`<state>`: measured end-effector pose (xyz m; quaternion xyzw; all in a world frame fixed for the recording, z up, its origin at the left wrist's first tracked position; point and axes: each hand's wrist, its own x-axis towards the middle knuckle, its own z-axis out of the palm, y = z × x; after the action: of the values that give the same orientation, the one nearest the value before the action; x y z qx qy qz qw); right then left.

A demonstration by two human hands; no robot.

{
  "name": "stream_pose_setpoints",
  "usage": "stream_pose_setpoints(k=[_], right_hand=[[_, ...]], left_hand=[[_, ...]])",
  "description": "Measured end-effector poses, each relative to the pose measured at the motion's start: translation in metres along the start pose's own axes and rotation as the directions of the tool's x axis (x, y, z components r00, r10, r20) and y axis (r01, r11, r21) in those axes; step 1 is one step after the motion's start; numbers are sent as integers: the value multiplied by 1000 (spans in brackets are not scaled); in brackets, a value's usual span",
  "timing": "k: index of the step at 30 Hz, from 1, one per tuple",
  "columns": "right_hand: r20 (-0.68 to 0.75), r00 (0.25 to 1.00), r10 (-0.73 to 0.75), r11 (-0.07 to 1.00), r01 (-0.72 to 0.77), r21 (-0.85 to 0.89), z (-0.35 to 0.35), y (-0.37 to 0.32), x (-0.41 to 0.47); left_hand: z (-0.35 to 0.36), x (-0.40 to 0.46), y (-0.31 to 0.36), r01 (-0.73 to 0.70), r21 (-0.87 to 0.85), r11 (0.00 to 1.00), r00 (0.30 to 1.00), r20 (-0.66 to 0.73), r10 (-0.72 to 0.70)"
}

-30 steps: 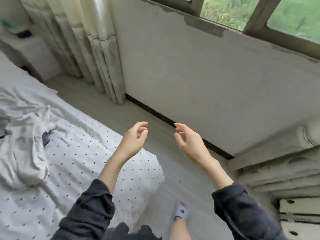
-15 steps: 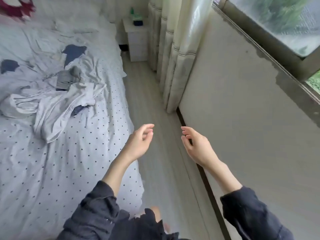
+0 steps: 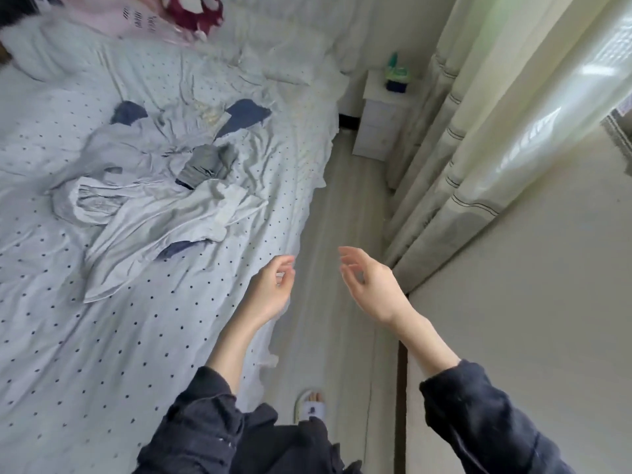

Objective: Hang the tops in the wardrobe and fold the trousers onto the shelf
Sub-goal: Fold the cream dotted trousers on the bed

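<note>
The person's left hand [image 3: 270, 289] and right hand [image 3: 371, 285] hang empty, fingers loosely curled, palms facing, by the near edge of the bed [image 3: 102, 354]. Farther up the bed, a crumpled heap of pale clothes [image 3: 154, 206] lies mid-mattress. Beyond the bed's far corner stands a white nightstand [image 3: 379, 121].

Crumpled cloth clothes [image 3: 150, 203] (matt sheet [image 3: 102, 336])

Soft, even daylight enters from the right through the curtain [image 3: 506, 138], which glares pale green-white. Shadows are faint. Wide-angle bending curves the edges; fingertips and the top-left corner look blurred.
</note>
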<state>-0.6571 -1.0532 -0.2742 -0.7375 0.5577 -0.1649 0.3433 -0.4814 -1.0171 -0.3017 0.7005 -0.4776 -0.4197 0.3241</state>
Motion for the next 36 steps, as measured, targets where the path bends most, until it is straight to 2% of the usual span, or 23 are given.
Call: stream_pose_setpoints(k=[6, 13, 18, 22, 30, 36], right_hand=[[54, 998, -37, 999, 37, 2, -59, 26, 116], [143, 975, -169, 985, 163, 53, -102, 38, 271], [266, 925, -273, 961, 272, 41, -145, 47, 406], [322, 881, -346, 936, 348, 54, -173, 43, 491], [476, 762, -439, 887, 452, 95, -165, 18, 639], [525, 719, -456, 865, 498, 69, -133, -1, 757]], left_hand=[[13, 103, 62, 9, -5, 1000, 999, -33, -10], [14, 223, 97, 91, 34, 995, 979, -187, -83], [24, 330, 143, 116, -3, 993, 944, -310, -111], [25, 391, 177, 133, -24, 991, 929, -346, -133], [-4, 501, 183, 235, -154, 960, 828, -485, -281], [-41, 610, 166, 262, -198, 945, 772, -545, -328]])
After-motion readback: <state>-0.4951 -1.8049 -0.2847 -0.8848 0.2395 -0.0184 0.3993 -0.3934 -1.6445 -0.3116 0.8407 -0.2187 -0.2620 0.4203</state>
